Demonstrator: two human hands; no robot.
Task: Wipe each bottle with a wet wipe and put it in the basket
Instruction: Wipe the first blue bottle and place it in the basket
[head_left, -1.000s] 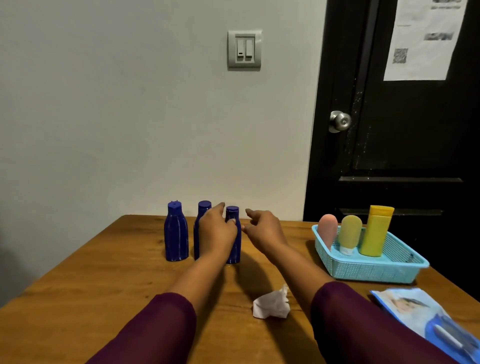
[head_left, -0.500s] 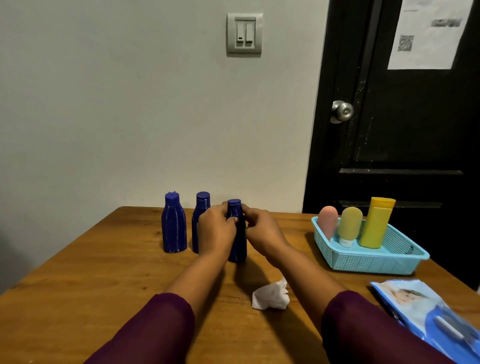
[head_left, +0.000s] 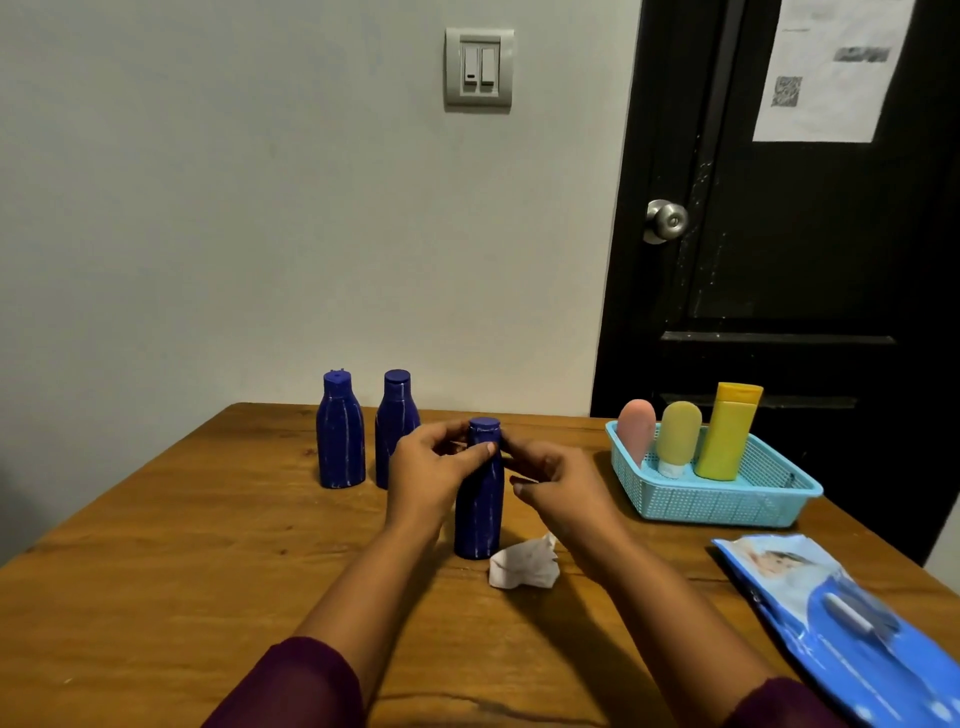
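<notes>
Left hand (head_left: 435, 475) grips the dark blue bottle (head_left: 480, 514) up near its neck, right hand (head_left: 563, 486) pinches the neck too. Crumpled wipe (head_left: 524, 567) sits just beside that bottle.

1. Ahead of you stands a plain, pale grey wall (head_left: 208, 208), dimmer toward its lower left.
2. A two-rocker light switch (head_left: 479, 69) in a grey frame sits high on it, near the middle of your view.
3. To your right the wall meets a black panelled door (head_left: 779, 286) with a round metal knob (head_left: 667, 221) at its left edge.
4. A white printed sheet (head_left: 831, 67) bearing a QR code hangs on the door's upper part.
5. The counter (head_left: 156, 571) is warm brown wood with visible grain, and its far edge lies close to the wall.
6. The light is low, and soft shadows lie on the wood.
</notes>
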